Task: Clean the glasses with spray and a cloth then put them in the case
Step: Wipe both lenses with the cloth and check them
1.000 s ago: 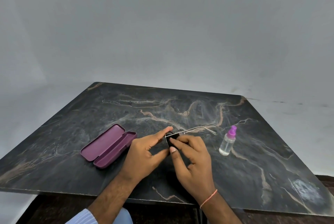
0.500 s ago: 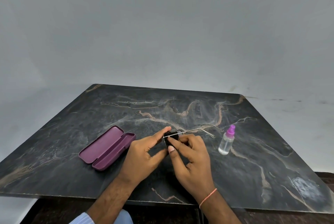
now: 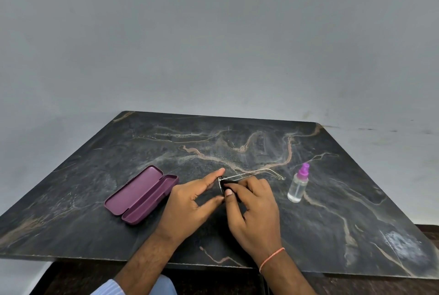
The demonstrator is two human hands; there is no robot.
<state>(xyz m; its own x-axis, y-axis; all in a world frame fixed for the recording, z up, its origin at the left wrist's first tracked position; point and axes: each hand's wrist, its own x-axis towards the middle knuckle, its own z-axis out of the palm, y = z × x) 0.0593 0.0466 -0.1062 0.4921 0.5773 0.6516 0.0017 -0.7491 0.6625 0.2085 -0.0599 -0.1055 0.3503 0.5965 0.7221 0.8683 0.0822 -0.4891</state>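
Note:
Thin metal-framed glasses [image 3: 251, 174] are held just above the dark marble table [image 3: 332, 211], their arms pointing right. My left hand [image 3: 192, 202] pinches the front of the frame between forefinger and thumb. My right hand [image 3: 254, 206] presses a small black cloth [image 3: 228, 184] against a lens; most of the cloth and the lenses are hidden by my fingers. A clear spray bottle with a purple cap [image 3: 298, 184] stands to the right of my hands. The purple glasses case [image 3: 141, 193] lies open to the left.
The table's near edge [image 3: 95, 258] runs just under my wrists. A grey wall rises behind the table. A pale blue sleeve [image 3: 111, 287] shows at the bottom.
My right fingers have shifted slightly on the lens with the cloth. The glasses, the case and the bottle stay where they were.

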